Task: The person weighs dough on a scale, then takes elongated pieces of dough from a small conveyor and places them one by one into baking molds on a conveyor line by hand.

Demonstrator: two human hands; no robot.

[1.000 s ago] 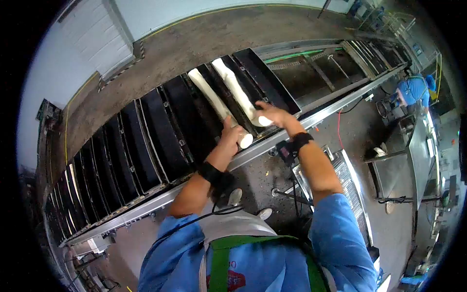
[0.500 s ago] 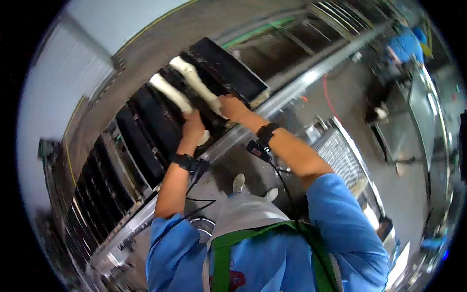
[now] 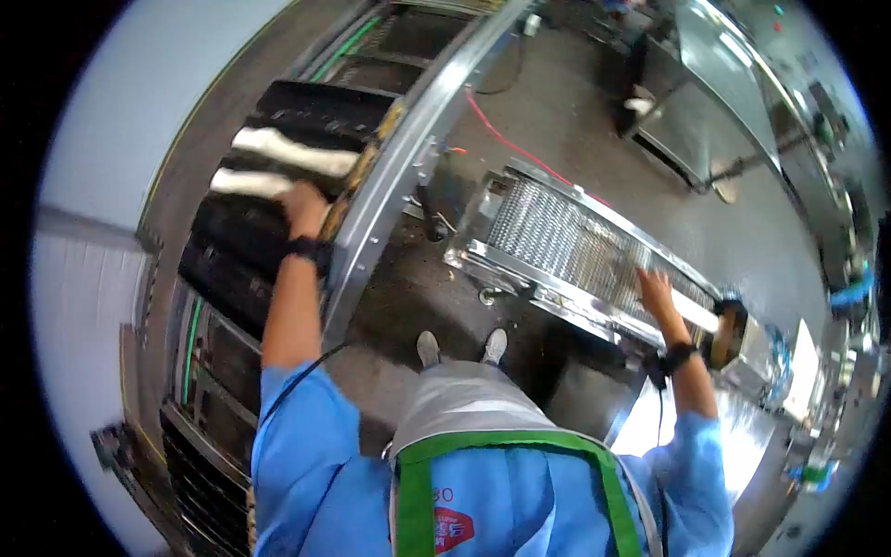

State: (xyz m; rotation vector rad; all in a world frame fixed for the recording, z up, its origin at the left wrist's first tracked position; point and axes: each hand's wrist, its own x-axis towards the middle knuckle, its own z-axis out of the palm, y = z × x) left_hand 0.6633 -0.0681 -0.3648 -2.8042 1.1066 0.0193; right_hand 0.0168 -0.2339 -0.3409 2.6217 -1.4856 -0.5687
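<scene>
Basically, tray line (image 3: 399, 176) runs left, mesh conveyor (image 3: 548, 232) right, black trays (image 3: 325, 107) hold two pale rolls (image 3: 297, 153), third pale roll (image 3: 694, 312) lies at the mesh's right end, left hand (image 3: 304, 209) covers the lower roll's end, grip can't tell, right hand (image 3: 657, 292) is open beside the third, and light, even support probably keeps rolls straight.

Right hand (image 3: 657, 293): off the upper roll (image 3: 295, 155), whose end by the trays' (image 3: 320, 104) rail-side edge now lies uncovered. Hand now over the mesh belt (image 3: 538, 221), toward its end away from the trays, fingers spread, just beside a white bar (image 3: 695, 312); contact unclear. Arms now wide apart. View swings right: trays shift left, belt nearer mid-view.
</scene>
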